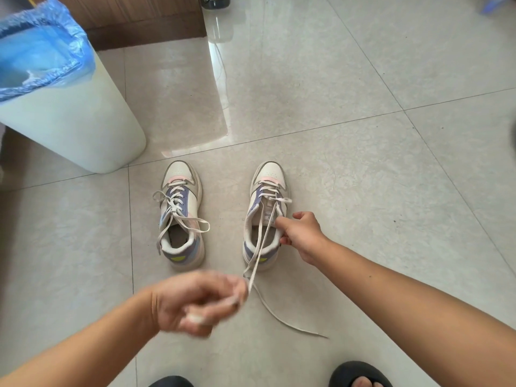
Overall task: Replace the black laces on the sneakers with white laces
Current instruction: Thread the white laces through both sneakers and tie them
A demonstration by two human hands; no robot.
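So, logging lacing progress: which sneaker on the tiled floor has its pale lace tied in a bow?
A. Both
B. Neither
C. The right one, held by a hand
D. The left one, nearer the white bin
D: the left cream-and-purple sneaker shows a tied bow, while the right sneaker's pale lace trails loose to the blurred left hand.

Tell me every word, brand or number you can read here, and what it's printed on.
Tongue label of the right sneaker: dark print is there, but too small and blurred to read.
Left sneaker: no text shows.
Lined bin: no text shows.
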